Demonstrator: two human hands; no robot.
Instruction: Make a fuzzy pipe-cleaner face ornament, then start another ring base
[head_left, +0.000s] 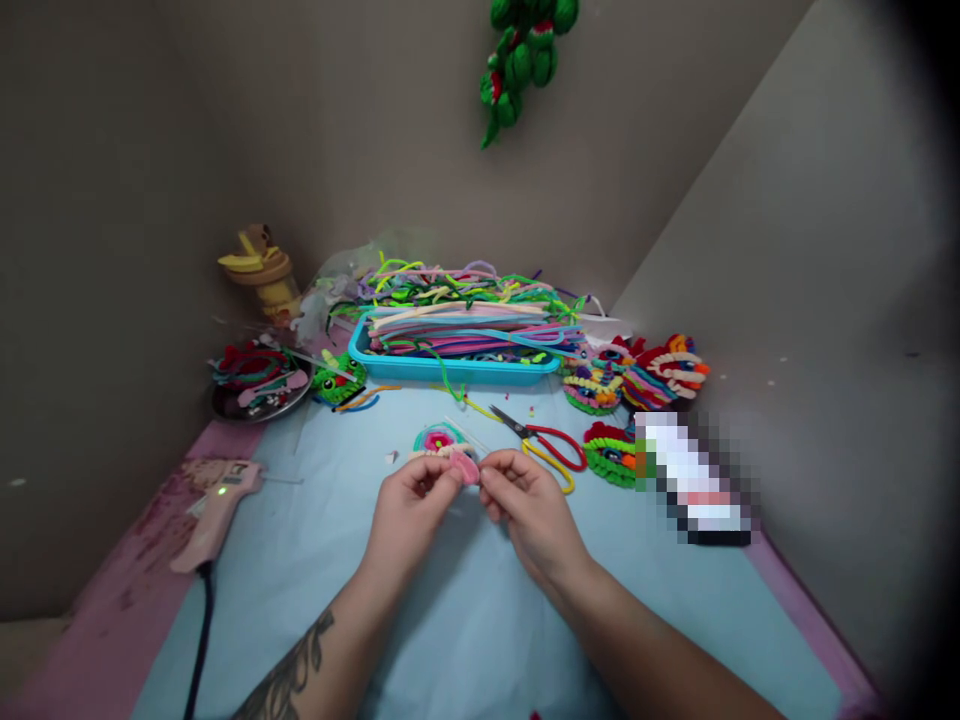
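Observation:
A small pink fuzzy piece (465, 467), like a bent or coiled pipe cleaner, is pinched between my hands above the blue sheet. My left hand (421, 500) grips its left side between thumb and fingers. On its right edge, the closed fingertips of my right hand (525, 505) hold it too. Just behind lies a round coil of pink, white and teal pipe cleaner (439, 438), partly hidden by my fingers. Scissors (536, 432) with red and yellow handles rest beyond my right hand, blades pointing away to the left.
At the back stands a blue tray (465, 372) heaped with colourful pipe cleaners. A pink glue gun (219, 515) with a lit green light and black cord lies left, near a metal bowl (225, 405). Fuzzy bird-like figures (611, 455) and a blurred-out phone (697, 490) are right.

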